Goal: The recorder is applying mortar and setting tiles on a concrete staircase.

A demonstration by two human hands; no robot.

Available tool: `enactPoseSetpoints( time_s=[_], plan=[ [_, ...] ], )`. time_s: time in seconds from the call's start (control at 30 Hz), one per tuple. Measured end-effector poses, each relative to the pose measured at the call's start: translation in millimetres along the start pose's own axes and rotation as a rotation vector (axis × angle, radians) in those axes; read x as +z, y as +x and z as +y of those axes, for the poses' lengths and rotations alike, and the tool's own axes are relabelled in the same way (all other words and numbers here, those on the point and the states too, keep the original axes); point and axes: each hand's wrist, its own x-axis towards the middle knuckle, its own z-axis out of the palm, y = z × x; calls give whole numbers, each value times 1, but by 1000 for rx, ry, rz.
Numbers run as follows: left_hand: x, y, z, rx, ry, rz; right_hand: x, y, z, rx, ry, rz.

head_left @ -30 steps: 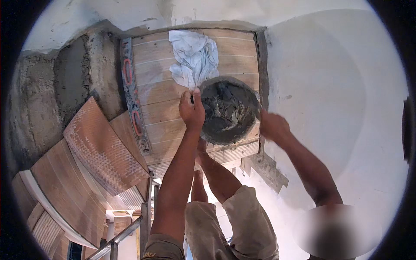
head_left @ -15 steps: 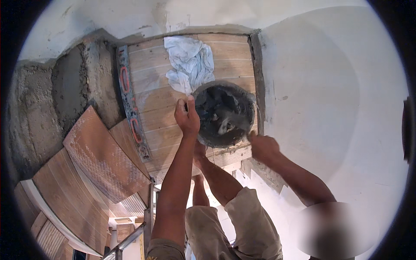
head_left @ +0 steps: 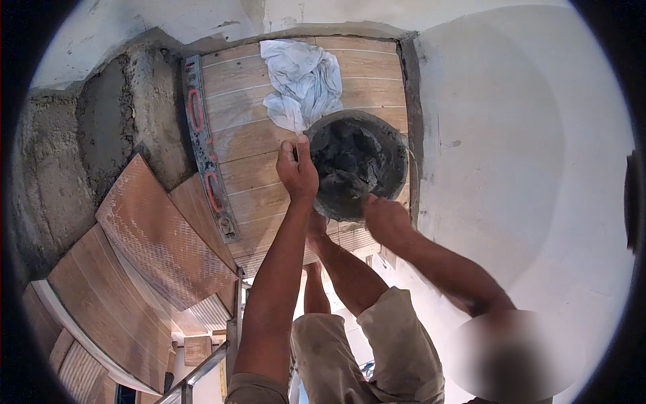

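A round black pan (head_left: 393,145) filled with grey wet mortar sits on the wood-look tiled landing (head_left: 242,135). My left hand (head_left: 297,172) grips the pan's left rim, thumb over the edge. My right hand (head_left: 385,219) holds the pan's near right rim, fingers curled under it. A crumpled white cloth (head_left: 301,79) lies on the tiles just beyond the pan and touches its far rim. My bent legs in dusty shorts (head_left: 377,350) show below the hands.
A long grey spirit level (head_left: 207,149) with red openings lies along the landing's left edge. Rough cement steps (head_left: 101,135) rise at left. Loose wood-look tiles (head_left: 151,232) lean below them. A white plastered wall (head_left: 518,155) stands at right, a metal rail (head_left: 202,367) below.
My right hand has slid along the pan's rim from the right side toward the near edge. The left hand keeps its hold on the left rim. The pan has barely shifted.
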Motion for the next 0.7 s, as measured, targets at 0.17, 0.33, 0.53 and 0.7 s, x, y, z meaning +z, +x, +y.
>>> enactPoseSetpoints(
  time_s=[0.17, 0.33, 0.53, 0.7],
  plan=[
    [-8, 2, 3, 34, 7, 20, -72, -40, 38, 68, -1, -163],
    [8, 1, -6, 25, -38, 13, -27, 13, 85, 66, 165, -176],
    [0, 3, 6, -42, 54, 96, -20, 50, -6, 154, 138, -149],
    [-22, -9, 21, -83, 252, -32, -31, -13, 3, 179, 192, -124]
  ],
)
